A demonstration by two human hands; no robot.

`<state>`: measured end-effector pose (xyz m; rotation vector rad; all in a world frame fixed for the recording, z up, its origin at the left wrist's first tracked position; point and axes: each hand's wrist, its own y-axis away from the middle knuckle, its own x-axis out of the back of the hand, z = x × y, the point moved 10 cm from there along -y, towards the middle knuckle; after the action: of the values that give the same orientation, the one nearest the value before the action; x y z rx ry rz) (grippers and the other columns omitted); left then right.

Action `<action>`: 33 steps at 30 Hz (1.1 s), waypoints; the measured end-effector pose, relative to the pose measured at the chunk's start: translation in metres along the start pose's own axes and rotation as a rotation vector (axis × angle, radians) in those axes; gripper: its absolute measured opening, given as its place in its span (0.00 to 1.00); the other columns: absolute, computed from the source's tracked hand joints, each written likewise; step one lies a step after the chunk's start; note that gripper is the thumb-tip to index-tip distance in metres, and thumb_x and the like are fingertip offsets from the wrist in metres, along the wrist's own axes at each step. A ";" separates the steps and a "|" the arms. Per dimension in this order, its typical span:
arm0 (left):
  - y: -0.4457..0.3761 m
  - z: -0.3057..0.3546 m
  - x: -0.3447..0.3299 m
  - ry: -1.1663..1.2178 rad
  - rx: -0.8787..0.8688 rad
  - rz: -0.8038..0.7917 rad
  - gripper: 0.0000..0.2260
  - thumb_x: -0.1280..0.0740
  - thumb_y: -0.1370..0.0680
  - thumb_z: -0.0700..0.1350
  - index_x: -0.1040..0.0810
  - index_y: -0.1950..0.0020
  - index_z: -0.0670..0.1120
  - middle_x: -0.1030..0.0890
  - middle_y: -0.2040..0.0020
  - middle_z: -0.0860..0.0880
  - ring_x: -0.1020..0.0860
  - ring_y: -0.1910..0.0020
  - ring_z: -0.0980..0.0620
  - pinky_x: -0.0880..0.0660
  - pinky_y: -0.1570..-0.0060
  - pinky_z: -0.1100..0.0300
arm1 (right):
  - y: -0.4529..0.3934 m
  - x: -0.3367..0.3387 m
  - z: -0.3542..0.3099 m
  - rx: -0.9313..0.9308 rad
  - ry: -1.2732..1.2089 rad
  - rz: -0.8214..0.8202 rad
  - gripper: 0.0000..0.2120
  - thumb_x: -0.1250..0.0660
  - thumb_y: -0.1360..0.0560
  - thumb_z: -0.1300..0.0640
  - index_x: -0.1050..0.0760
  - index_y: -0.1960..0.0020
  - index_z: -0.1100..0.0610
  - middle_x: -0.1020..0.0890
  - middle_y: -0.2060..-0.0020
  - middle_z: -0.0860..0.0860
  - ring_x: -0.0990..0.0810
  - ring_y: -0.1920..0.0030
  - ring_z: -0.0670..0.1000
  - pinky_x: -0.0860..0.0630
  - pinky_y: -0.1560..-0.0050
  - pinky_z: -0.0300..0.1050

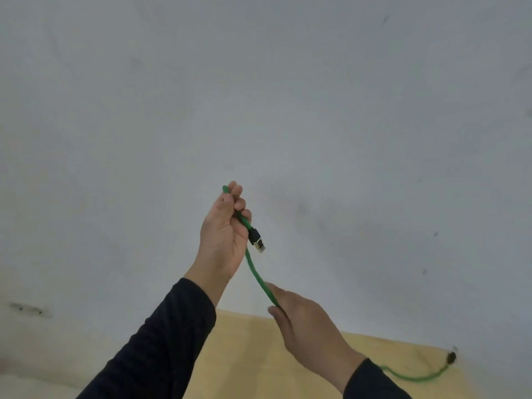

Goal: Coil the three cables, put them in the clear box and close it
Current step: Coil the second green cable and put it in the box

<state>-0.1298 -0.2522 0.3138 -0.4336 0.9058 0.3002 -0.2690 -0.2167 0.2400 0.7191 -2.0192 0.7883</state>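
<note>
I see one green cable (260,279), thin and round, raised in front of a pale grey wall (259,82). Its near end carries a black plug (255,239) with a metal tip, which hangs just below my left hand (223,234). The left hand is curled closed around the cable near that plug, with a short green bend poking out above the fingers (237,197). From there the cable runs down and right into my right hand (302,318), whose thumb and fingers are pinched together on it. Past the right wrist the cable trails away to the right, low over a light wooden surface (244,355), and ends in a dark second plug (451,357) near the surface's far edge.

The surface fills only the lower right of the view. The wall behind is plain, with faint smudges and a small dark mark (26,308) low on the left. Both arms wear dark sleeves (161,341).

The trailing stretch of cable and the far plug are blurred, so I cannot tell whether they touch the surface. The part of the cable inside the right hand is hidden.
</note>
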 end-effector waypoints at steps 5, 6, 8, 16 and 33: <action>0.048 -0.040 -0.030 -0.747 -0.023 -0.142 0.11 0.46 0.18 0.42 0.28 0.40 0.50 0.20 0.59 0.57 0.28 0.66 0.58 0.31 0.64 0.65 | 0.020 0.079 -0.034 0.157 0.094 0.063 0.13 0.44 0.21 0.51 0.27 0.39 0.50 0.25 0.57 0.46 0.26 0.60 0.47 0.31 0.58 0.41; 0.060 -0.050 -0.037 -0.813 0.013 -0.214 0.11 0.46 0.18 0.43 0.28 0.40 0.51 0.21 0.60 0.56 0.28 0.66 0.57 0.31 0.65 0.64 | 0.021 0.099 -0.038 0.181 0.097 0.085 0.11 0.42 0.22 0.51 0.24 0.43 0.49 0.26 0.60 0.44 0.28 0.63 0.43 0.32 0.60 0.37; 0.087 -0.065 -0.051 -0.877 0.086 -0.354 0.12 0.47 0.18 0.44 0.26 0.41 0.50 0.23 0.63 0.53 0.29 0.67 0.55 0.32 0.65 0.62 | 0.019 0.140 -0.038 0.181 0.064 0.143 0.08 0.36 0.25 0.50 0.21 0.49 0.49 0.25 0.64 0.42 0.29 0.67 0.39 0.34 0.64 0.31; 0.129 -0.063 -0.109 -0.588 0.193 -0.571 0.22 0.51 0.21 0.53 0.25 0.39 0.44 0.33 0.70 0.55 0.40 0.71 0.54 0.37 0.67 0.65 | 0.005 0.208 -0.026 0.110 -0.441 0.209 0.05 0.30 0.29 0.57 0.17 0.55 0.50 0.18 0.66 0.44 0.23 0.65 0.44 0.28 0.63 0.32; 0.071 -0.004 -0.080 -1.047 -0.148 -0.423 0.14 0.47 0.18 0.48 0.30 0.36 0.60 0.22 0.61 0.55 0.26 0.62 0.59 0.30 0.59 0.65 | 0.013 0.141 -0.076 0.128 0.040 0.097 0.09 0.39 0.22 0.54 0.22 0.47 0.52 0.16 0.55 0.50 0.20 0.57 0.48 0.26 0.52 0.45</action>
<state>-0.2098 -0.1978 0.3599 -0.5087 -0.2359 0.1624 -0.3104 -0.1801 0.3911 0.6755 -1.9938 0.9885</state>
